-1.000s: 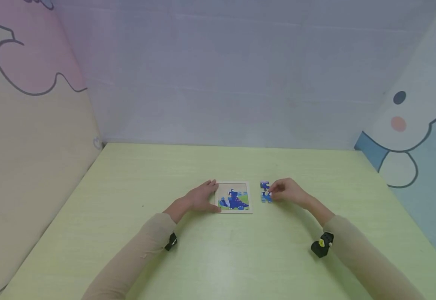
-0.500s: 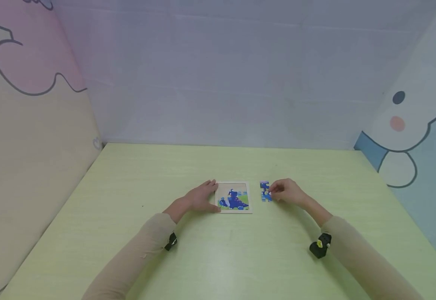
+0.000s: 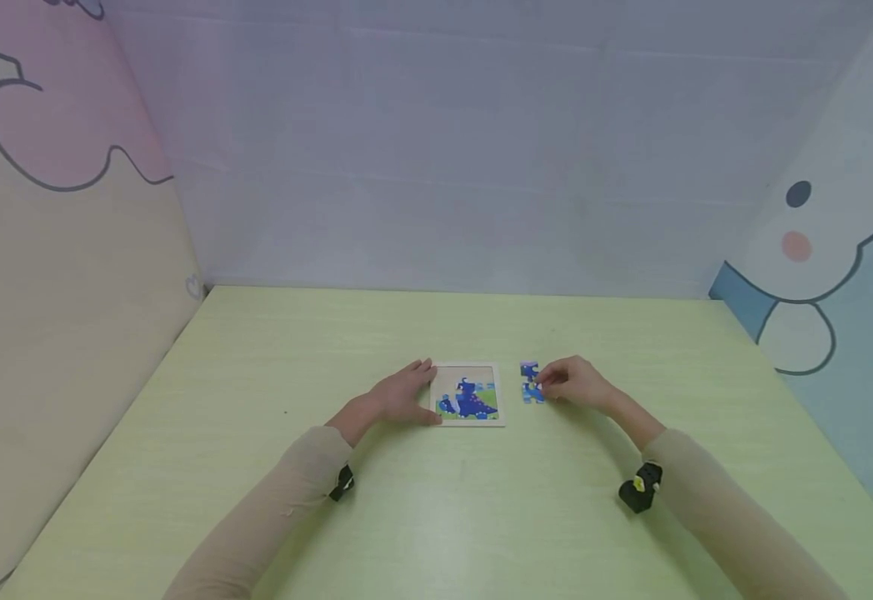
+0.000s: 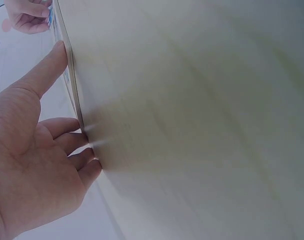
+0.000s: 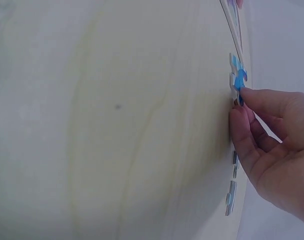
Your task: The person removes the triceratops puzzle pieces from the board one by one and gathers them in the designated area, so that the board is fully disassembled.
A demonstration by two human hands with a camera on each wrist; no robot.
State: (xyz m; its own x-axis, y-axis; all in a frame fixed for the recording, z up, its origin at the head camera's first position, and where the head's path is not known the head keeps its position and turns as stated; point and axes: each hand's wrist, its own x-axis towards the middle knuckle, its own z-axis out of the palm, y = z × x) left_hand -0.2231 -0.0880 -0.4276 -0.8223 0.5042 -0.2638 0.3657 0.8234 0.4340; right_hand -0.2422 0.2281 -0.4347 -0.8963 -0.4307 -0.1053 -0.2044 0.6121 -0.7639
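My left hand (image 3: 404, 395) lies along the left side of a square puzzle frame (image 3: 481, 423), thumb at the lower corner and fingers at the upper one. Inside the frame, a partly assembled dinosaur picture (image 3: 474, 404) fills the lower portion, with bare backing above. To the right of the frame, my right hand (image 3: 574, 385) pinches a blue puzzle piece (image 5: 239, 81) between thumb and fingers, low over the table. Another puzzle piece (image 3: 529, 368) lies just beyond it. In the left wrist view, my left fingertips (image 4: 94, 165) touch the table beside the frame's edge.
More loose puzzle pieces (image 5: 231, 197) lie past my right hand in the right wrist view. The pale green table (image 3: 436, 517) meets a plain back wall (image 3: 436, 167) and printed side panels. Black wrist cameras (image 3: 639, 490) sit below my cuffs.
My right hand shifts very slightly, with the blue puzzle piece still at its fingertips. The left hand and the frame stay in place.
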